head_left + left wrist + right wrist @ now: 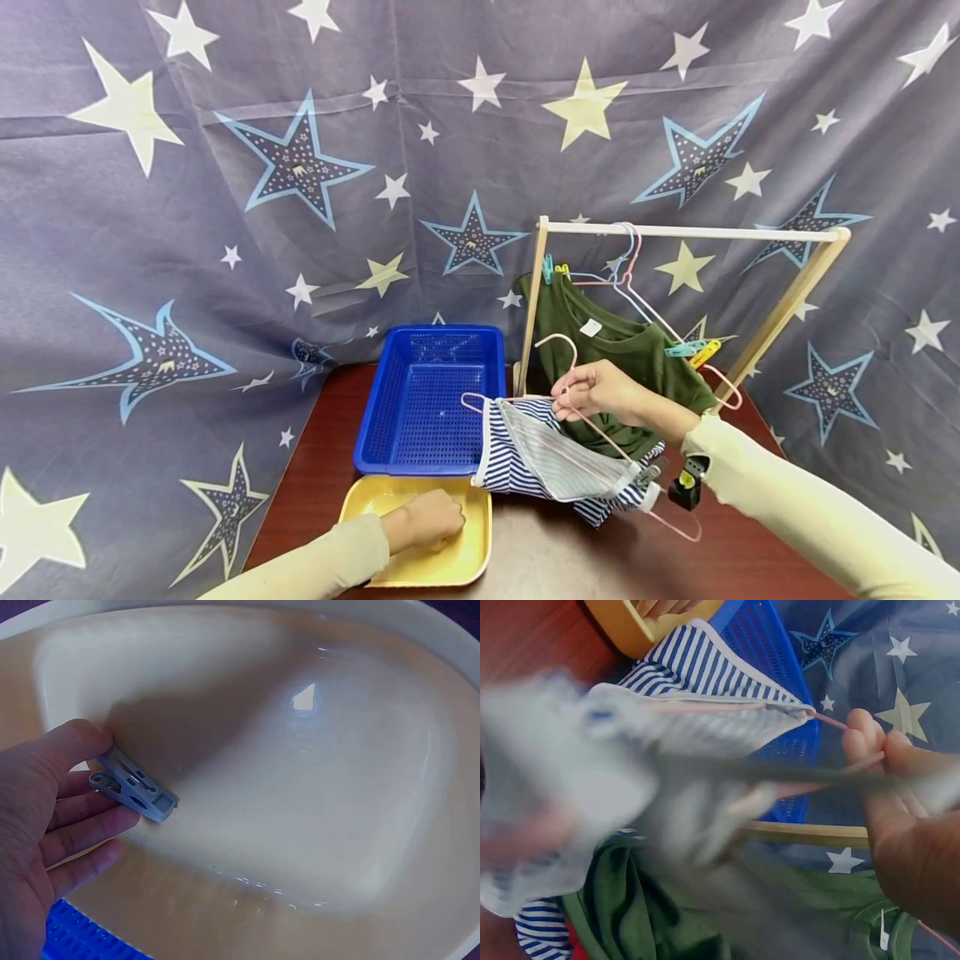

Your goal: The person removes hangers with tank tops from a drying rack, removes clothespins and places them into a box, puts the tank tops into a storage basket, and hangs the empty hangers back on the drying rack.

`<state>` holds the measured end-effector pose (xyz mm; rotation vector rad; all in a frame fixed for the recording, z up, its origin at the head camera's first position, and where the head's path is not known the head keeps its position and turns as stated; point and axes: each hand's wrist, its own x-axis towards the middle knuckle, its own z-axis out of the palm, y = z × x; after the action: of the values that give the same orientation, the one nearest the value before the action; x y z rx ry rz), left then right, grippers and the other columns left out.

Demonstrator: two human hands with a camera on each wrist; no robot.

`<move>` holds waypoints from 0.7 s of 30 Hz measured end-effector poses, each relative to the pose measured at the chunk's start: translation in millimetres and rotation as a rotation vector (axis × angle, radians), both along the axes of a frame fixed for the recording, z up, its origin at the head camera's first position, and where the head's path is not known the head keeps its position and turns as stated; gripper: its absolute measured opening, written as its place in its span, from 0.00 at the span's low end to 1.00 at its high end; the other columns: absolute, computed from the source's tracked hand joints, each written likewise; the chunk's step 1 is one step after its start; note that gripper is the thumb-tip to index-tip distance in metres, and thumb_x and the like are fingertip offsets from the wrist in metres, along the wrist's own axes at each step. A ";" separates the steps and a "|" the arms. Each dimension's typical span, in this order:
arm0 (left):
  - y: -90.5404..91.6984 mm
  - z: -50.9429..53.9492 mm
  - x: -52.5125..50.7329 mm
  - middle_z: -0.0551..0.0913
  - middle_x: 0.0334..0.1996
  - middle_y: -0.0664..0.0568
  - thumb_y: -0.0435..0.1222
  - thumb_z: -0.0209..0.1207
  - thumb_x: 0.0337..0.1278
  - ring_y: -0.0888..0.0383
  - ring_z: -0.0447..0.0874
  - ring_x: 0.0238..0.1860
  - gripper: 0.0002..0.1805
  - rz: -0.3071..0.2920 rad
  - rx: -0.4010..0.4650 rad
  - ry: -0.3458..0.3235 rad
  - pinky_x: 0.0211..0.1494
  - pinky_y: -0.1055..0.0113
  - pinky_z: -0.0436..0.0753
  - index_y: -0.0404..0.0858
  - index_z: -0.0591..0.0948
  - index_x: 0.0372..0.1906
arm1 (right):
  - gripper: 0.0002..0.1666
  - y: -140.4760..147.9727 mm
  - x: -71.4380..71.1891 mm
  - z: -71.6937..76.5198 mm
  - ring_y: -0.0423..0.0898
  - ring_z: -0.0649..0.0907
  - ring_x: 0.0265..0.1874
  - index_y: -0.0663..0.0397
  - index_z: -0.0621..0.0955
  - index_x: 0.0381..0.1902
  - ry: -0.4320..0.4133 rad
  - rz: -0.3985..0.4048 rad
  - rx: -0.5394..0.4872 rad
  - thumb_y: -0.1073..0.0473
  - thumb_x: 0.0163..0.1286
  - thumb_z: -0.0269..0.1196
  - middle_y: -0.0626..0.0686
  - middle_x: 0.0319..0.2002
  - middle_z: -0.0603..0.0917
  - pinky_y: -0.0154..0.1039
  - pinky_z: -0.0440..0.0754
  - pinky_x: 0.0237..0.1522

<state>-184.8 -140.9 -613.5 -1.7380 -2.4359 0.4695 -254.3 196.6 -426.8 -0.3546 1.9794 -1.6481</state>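
In the left wrist view my left hand (pixel 71 806) pinches a grey-blue clothespin (pixel 135 786) between thumb and fingers, inside the yellow basin (pixel 480 533). From the head view that clothespin is hidden under the hand. My right hand (pixel 596 390) grips a pink wire hanger (pixel 558 340) just below its hook. A blue-and-white striped garment (pixel 517 454) hangs from this hanger, its pale inner side partly showing. One grey clothespin (pixel 647 476) clips the garment at the hanger's right end. Up close in the right wrist view, part of the cloth is blurred.
A blue basket (pixel 435 400) stands behind the basin. To the right, a rack (pixel 690 232) with a white bar carries a dark green shirt (pixel 637 333) on hangers, with teal clothespins (pixel 684 348) and yellow ones. All stand on a reddish-brown table (pixel 307 467) before a starry curtain (pixel 450 167).
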 end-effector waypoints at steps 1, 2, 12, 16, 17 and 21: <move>0.3 -0.2 0.1 0.80 0.18 0.65 0.41 0.73 0.39 0.65 0.75 0.19 0.13 0.000 -0.002 0.002 0.24 0.73 0.76 0.54 0.78 0.14 | 0.12 -0.3 0.3 0.0 0.47 0.91 0.37 0.78 0.77 0.50 0.001 -0.011 -0.011 0.73 0.73 0.59 0.66 0.41 0.89 0.42 0.91 0.44; 0.5 -0.3 0.2 0.80 0.18 0.65 0.41 0.73 0.40 0.65 0.75 0.19 0.14 0.001 -0.006 0.003 0.24 0.73 0.77 0.54 0.78 0.14 | 0.12 -0.3 0.6 0.4 0.48 0.91 0.38 0.77 0.77 0.50 0.002 -0.024 -0.022 0.73 0.73 0.59 0.67 0.42 0.89 0.43 0.90 0.45; 1.6 2.3 -0.1 0.78 0.17 0.65 0.42 0.72 0.40 0.65 0.71 0.18 0.15 0.023 -0.017 -0.019 0.24 0.73 0.75 0.53 0.76 0.14 | 0.15 10.8 7.7 11.6 0.48 0.91 0.37 0.85 0.72 0.53 0.045 -0.104 -0.121 0.75 0.73 0.57 0.61 0.38 0.90 0.42 0.90 0.45; 2.5 0.9 -1.1 0.78 0.18 0.65 0.43 0.72 0.40 0.65 0.71 0.18 0.15 0.026 -0.027 -0.007 0.24 0.72 0.76 0.53 0.76 0.14 | 0.14 16.1 9.6 11.6 0.49 0.92 0.38 0.84 0.74 0.51 0.071 -0.119 -0.118 0.75 0.72 0.58 0.67 0.40 0.89 0.41 0.91 0.43; 2.9 0.5 -1.2 0.78 0.18 0.65 0.43 0.72 0.40 0.64 0.72 0.18 0.15 0.026 -0.027 -0.005 0.24 0.72 0.76 0.53 0.76 0.14 | 0.14 17.4 10.1 10.8 0.49 0.92 0.38 0.85 0.73 0.51 0.077 -0.117 -0.118 0.76 0.72 0.58 0.69 0.41 0.89 0.41 0.91 0.43; 5.0 -2.7 -0.7 0.79 0.18 0.64 0.43 0.72 0.41 0.64 0.72 0.18 0.15 0.027 -0.037 -0.004 0.24 0.72 0.76 0.53 0.76 0.14 | 0.14 21.8 12.0 3.7 0.50 0.92 0.39 0.84 0.74 0.51 0.089 -0.089 -0.110 0.76 0.72 0.58 0.67 0.41 0.90 0.41 0.90 0.44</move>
<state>-185.5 -136.0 -616.1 -1.7228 -2.4719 0.5180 -242.4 218.4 -423.1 -0.3926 1.9992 -1.8315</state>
